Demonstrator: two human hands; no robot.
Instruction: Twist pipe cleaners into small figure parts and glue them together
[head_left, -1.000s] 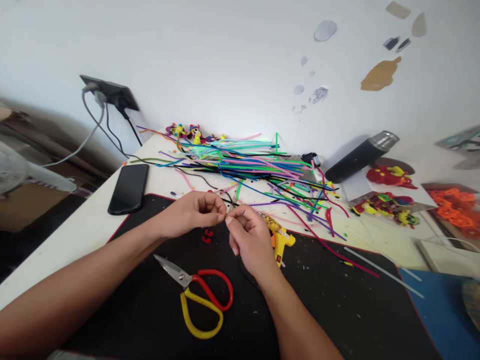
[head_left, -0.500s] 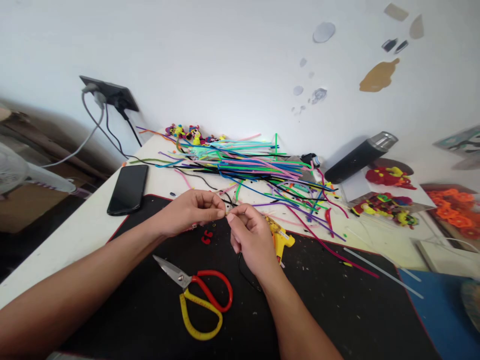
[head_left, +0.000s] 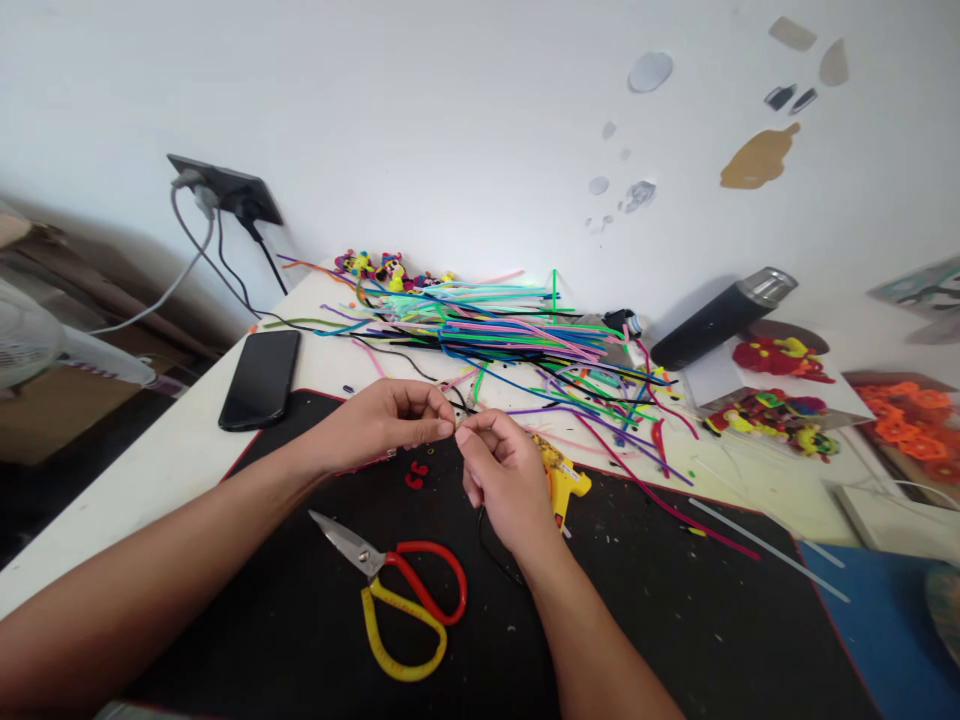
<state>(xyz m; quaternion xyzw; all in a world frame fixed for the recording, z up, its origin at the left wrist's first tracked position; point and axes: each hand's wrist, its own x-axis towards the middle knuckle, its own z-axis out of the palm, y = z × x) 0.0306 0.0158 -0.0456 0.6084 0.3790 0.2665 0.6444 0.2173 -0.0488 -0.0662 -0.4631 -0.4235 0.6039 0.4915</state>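
My left hand (head_left: 390, 425) and my right hand (head_left: 504, 478) meet fingertip to fingertip above a black mat (head_left: 675, 620), both pinched on one small thin piece that I cannot make out. A thin black strand hangs below my right hand. Just behind my right hand lies a yellow glue gun (head_left: 562, 480). Small red pieces (head_left: 415, 476) sit on the mat under my hands. Scissors (head_left: 397, 590) with one red and one yellow handle lie closer to me. Behind my hands spreads a heap of coloured pipe cleaners (head_left: 510, 335).
A black phone (head_left: 261, 378) lies at the left on the white table (head_left: 172, 450). A black flask (head_left: 720, 315) lies on its side at the right, near trays of small colourful figures (head_left: 780, 410). Cables run from a wall socket (head_left: 225, 188). A fan (head_left: 30, 340) stands at the far left.
My hands have stayed pinched together in nearly the same spot; only the fingers shifted slightly. The view moved a little.
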